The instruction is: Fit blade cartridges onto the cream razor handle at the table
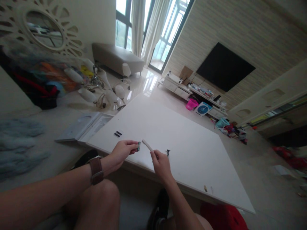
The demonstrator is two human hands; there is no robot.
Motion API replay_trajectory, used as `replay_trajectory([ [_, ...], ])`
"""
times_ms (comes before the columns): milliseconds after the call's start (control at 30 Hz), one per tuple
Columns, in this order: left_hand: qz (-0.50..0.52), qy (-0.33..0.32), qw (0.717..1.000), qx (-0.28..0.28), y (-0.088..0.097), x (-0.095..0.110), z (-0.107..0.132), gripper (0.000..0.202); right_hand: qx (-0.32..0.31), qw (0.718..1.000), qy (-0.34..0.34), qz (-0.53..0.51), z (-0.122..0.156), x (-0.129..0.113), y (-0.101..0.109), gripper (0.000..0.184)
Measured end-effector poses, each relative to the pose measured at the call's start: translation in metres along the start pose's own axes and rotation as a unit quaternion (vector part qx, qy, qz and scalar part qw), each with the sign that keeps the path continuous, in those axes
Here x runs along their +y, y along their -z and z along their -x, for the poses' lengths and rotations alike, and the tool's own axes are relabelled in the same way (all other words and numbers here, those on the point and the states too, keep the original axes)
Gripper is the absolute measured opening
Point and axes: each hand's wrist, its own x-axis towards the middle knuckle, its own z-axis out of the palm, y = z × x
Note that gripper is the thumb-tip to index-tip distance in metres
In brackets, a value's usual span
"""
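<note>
My left hand point(125, 149), with a brown watch on its wrist, pinches a small dark rectangular piece with a greenish face, which looks like a razor head point(138, 146). In my right hand point(161, 162) is a slim white handle point(147, 145), its free end tilted up toward the razor head. A small gap separates the two. Just beyond my right hand lies a black-headed T-shaped piece that resembles a razor point(168, 152), partly hidden by the fingers. Two black strips point(118, 134) on a white backing rest to the left.
The white tabletop point(182, 127) spreads ahead of my knees. Near its right edge lie a small yellowish item point(205, 188) and a clear one. A chandelier point(103, 92) and an opened white case point(88, 126) are on the left; a red stool point(223, 217) stands at lower right.
</note>
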Motion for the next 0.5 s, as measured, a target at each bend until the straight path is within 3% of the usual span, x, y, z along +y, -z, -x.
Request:
replay_trajectory([
  [100, 0.005, 0.004, 1.000, 0.000, 0.0003, -0.0007, -0.0011, 0.030, 0.028, 1.000, 0.007, -0.012, -0.0013, -0.0002, -0.0010, 0.040],
  [233, -0.004, -0.001, 1.000, -0.001, 0.0002, -0.0008, -0.0024, 0.029, -0.026, 0.999, 0.028, -0.016, -0.0014, 0.0048, -0.0034, 0.041],
  [400, -0.006, 0.005, 1.000, -0.001, 0.0000, -0.0021, -0.0028, 0.032, 0.041, 0.999, 0.003, -0.023, -0.0028, 0.0075, -0.0014, 0.042],
  [500, -0.006, 0.000, 1.000, -0.009, 0.0003, -0.0029, -0.0029, 0.031, -0.008, 0.998, 0.038, -0.043, -0.0020, 0.0046, -0.0003, 0.041],
])
